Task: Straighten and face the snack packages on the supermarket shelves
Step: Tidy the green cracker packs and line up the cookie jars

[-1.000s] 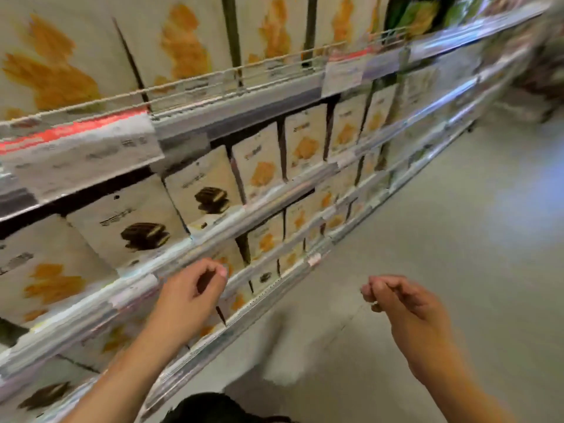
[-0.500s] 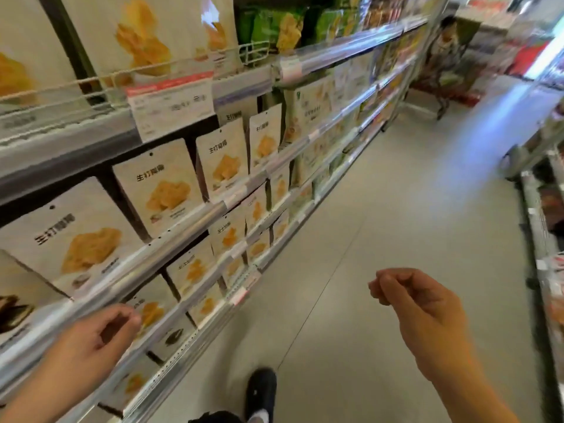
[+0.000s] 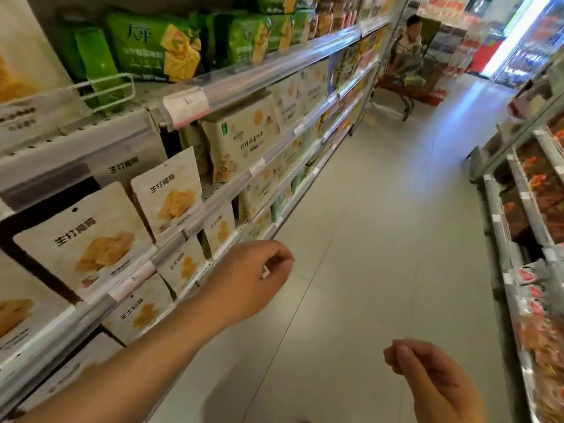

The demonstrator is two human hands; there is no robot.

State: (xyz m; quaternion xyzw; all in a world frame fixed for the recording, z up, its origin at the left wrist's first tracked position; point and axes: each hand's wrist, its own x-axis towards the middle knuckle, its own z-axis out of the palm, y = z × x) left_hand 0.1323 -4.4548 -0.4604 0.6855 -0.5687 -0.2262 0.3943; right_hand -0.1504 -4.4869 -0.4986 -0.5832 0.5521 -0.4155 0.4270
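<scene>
head: left hand [image 3: 250,279] out in the aisle just beside the shelf rail [image 3: 195,221], fingers loosely curled, holding nothing | right hand [image 3: 427,370] low over the floor [image 3: 366,239], fingers curled, empty | cream snack pouches [image 3: 168,193] upright on shelves at left, facing out

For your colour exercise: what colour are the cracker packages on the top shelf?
Green cracker packages, seen in the head view.

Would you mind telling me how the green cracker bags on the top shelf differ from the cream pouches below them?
The green cracker bags are wide and lie lengthwise; the cream pouches are narrower and stand upright. The green bags sit higher and farther along. Both show yellow snacks on the front.
</scene>
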